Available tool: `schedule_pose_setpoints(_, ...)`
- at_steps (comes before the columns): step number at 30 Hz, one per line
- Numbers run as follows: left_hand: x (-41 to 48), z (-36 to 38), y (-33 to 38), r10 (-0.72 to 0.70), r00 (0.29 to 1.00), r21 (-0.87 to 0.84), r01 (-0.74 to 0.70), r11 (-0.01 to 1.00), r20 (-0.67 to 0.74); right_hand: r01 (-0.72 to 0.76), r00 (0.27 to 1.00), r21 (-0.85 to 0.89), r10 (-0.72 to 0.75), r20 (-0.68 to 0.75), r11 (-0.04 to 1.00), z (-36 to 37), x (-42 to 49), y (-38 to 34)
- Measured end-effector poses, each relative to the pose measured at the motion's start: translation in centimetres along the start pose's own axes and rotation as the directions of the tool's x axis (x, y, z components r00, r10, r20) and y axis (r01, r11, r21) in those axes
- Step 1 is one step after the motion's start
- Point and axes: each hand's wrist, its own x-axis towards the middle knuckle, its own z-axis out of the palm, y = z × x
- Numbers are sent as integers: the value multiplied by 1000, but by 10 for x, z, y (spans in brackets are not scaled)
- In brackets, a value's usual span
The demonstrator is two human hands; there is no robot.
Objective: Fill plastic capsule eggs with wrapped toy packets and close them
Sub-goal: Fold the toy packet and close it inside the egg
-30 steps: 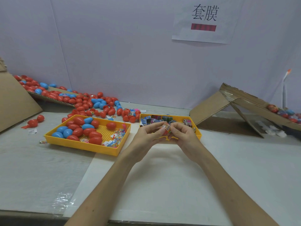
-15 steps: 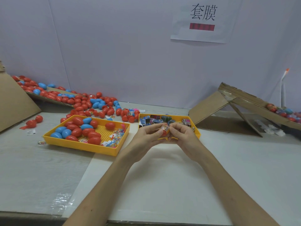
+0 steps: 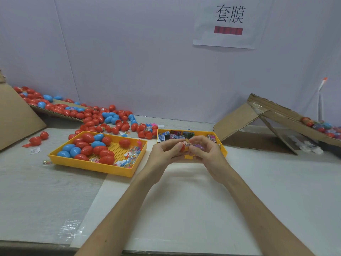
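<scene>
Over the yellow tray (image 3: 222, 145), fingers (image 3: 173, 143) pretty much hide a red capsule egg (image 3: 182, 147); left hand (image 3: 164, 153) grips it, right hand (image 3: 207, 154) pinches the wrapped packet (image 3: 187, 143).

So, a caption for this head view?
Left hand and right hand hold a wrapped packet against a red egg by the yellow packet tray.

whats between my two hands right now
In the head view, a red capsule egg with a wrapped packet at its mouth sits between the left hand and right hand, held by both hands' fingertips.
</scene>
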Motion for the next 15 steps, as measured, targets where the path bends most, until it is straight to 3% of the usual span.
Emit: schedule_pose_setpoints(15, 1, 1, 2, 105, 973, 62, -94, 994, -205, -31, 999, 78, 30, 13, 996, 5, 0, 1)
